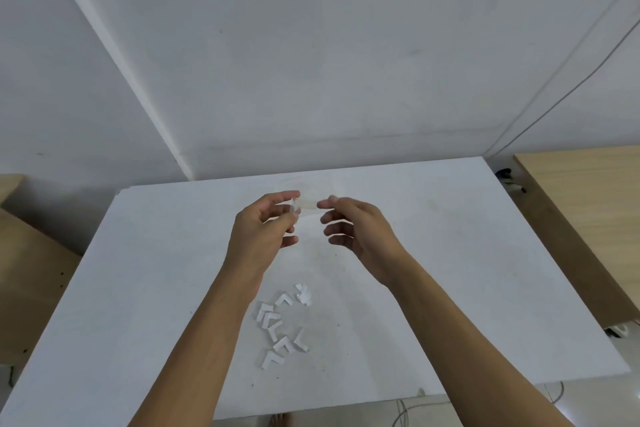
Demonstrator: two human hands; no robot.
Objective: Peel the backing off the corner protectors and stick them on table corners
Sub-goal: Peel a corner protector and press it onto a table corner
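Observation:
Above the middle of the white table (450, 270), both my hands are raised. My left hand (263, 229) pinches a small clear corner protector (295, 205) between thumb and fingers. My right hand (356, 229) pinches the end of a pale backing strip (309, 205) that stretches from the protector to its fingertips. Nearer to me on the table lie several white L-shaped corner protectors (277, 329) in a loose pile, with a few crumpled white backing scraps (304, 295) beside them.
Wooden tables stand at the right (581, 204) and at the left (31, 281) of the white table. A white wall rises behind. Cables (408, 416) and a bare foot (278, 419) show on the floor below the table's near edge.

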